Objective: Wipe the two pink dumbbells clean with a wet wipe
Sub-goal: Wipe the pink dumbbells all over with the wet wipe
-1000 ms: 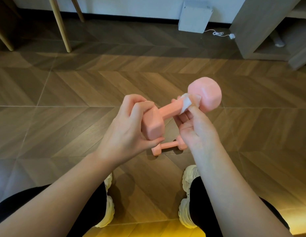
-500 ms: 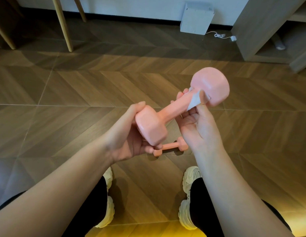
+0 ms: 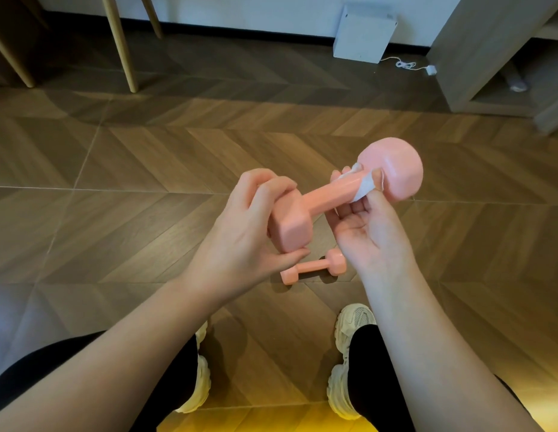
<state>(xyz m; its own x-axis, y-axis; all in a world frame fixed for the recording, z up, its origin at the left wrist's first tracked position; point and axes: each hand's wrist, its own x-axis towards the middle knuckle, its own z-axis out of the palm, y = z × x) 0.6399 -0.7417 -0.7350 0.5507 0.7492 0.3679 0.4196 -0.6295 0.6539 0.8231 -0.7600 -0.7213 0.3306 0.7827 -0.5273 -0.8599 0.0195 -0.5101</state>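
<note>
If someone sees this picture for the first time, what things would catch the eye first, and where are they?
The eye goes first to the pink dumbbell held up at the centre: the left hand grips its near head, and the right hand wraps a white wet wipe around the handle beside the far head. Below them, a second pink dumbbell lies on the wooden floor, just ahead of the white shoes.

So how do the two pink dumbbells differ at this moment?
The held dumbbell is up in the air, gripped at one head by the left hand; the floor dumbbell lies untouched on the wood floor. The held one has the wet wipe pressed around its handle by the right hand; the floor one has no wipe on it. Both are the same pink, with angular heads.
</note>
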